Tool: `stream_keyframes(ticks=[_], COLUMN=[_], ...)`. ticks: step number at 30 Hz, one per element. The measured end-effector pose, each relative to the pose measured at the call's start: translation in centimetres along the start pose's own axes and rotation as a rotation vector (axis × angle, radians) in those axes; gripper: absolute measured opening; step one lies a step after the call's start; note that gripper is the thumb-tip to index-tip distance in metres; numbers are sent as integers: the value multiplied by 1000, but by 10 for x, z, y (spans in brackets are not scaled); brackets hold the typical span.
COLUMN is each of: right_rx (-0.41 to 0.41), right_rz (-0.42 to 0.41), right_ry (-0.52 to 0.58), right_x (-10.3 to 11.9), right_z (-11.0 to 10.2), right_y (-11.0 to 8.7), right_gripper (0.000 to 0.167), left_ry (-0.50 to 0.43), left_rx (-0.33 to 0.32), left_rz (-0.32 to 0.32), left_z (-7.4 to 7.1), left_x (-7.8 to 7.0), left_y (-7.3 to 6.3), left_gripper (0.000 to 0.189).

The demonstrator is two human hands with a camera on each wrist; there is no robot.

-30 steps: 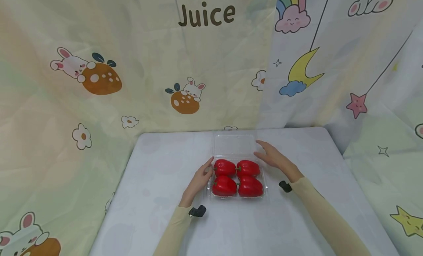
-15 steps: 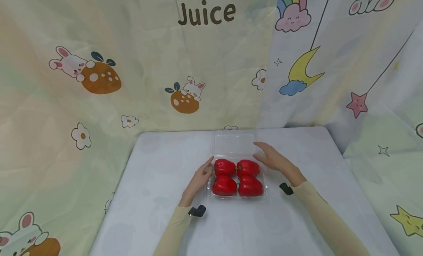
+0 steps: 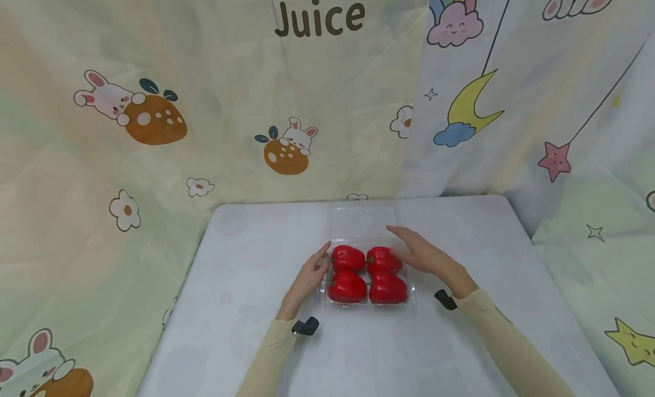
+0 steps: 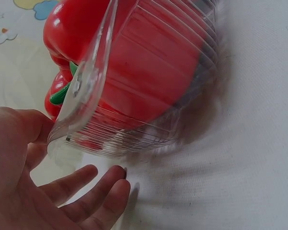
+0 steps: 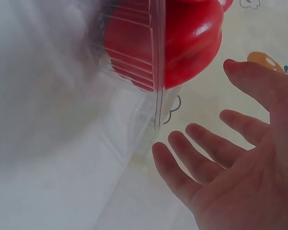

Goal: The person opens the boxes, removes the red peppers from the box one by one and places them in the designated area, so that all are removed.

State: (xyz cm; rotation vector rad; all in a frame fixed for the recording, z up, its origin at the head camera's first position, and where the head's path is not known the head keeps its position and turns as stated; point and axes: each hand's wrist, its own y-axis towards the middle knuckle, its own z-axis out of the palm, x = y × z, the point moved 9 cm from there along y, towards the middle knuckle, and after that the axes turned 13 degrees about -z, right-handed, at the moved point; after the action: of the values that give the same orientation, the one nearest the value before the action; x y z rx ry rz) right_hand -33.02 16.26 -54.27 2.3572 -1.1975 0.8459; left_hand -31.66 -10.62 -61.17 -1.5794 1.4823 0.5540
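Several red bell peppers (image 3: pixel 348 287) with green stems sit in a clear plastic clamshell box (image 3: pixel 368 305) on the table. Its transparent lid (image 3: pixel 360 222) is folded back flat behind it. My left hand (image 3: pixel 309 277) is at the box's left side; in the left wrist view, its index finger and thumb are by the box's rim (image 4: pixel 93 72), the other fingers loosely extended. Over the back right corner hovers my right hand (image 3: pixel 428 255), fingers spread and holding nothing. In the right wrist view its fingertips stand apart from the box's edge (image 5: pixel 159 57).
A white-covered table (image 3: pixel 245 260) lies under the box. Behind it and at both sides hangs a printed curtain (image 3: pixel 230 101) with cartoon rabbits and stars. A black wrist camera (image 3: pixel 305 326) sits on the left wrist, another camera (image 3: pixel 445 300) on the right.
My right hand has moved left and slightly nearer me, from beside the lid to over the back right pepper. The left hand, box and peppers stay in place.
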Motion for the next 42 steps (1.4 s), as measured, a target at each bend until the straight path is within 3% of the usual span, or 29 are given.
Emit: stream_keyframes(ticks=[12, 22, 30, 42], right_rx=[98, 116, 142, 142], right_rz=[-83, -109, -251, -292], right_ry=[-8, -108, -207, -211], right_x=[22, 26, 35, 36], right_z=[15, 25, 32, 37], right_y=[-1, -5, -5, -4], right_gripper=[78, 78, 83, 86], left_ry=[-12, -10, -13, -19], left_rx=[0, -4, -5, -4], left_rz=[-2, 9, -3, 2], left_z=[0, -1, -1, -1], left_x=[-1, -2, 0, -1], left_y=[-1, -1, 1, 1], left_gripper=[53, 52, 53, 53])
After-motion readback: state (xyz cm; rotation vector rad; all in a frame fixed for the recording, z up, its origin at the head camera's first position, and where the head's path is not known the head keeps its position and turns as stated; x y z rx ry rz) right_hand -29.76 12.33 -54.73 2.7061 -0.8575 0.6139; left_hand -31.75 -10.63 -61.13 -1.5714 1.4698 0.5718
